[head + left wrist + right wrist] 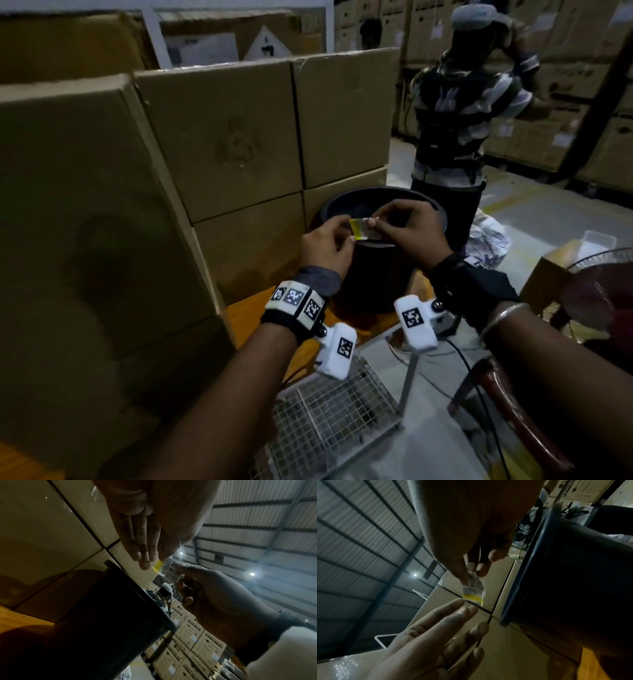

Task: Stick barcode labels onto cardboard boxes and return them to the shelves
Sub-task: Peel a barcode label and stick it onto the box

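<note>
Right hand pinches the barcode label over the black bin; left hand, fingers relaxed, just beside its yellow end. Cardboard boxes stand beyond, leftward.

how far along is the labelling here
Done: no box in view shows a stuck label. In hand: the right hand pinches a label above the black bin; the left hand reaches for its yellow edge. Left: peeling, sticking, shelving.
</note>
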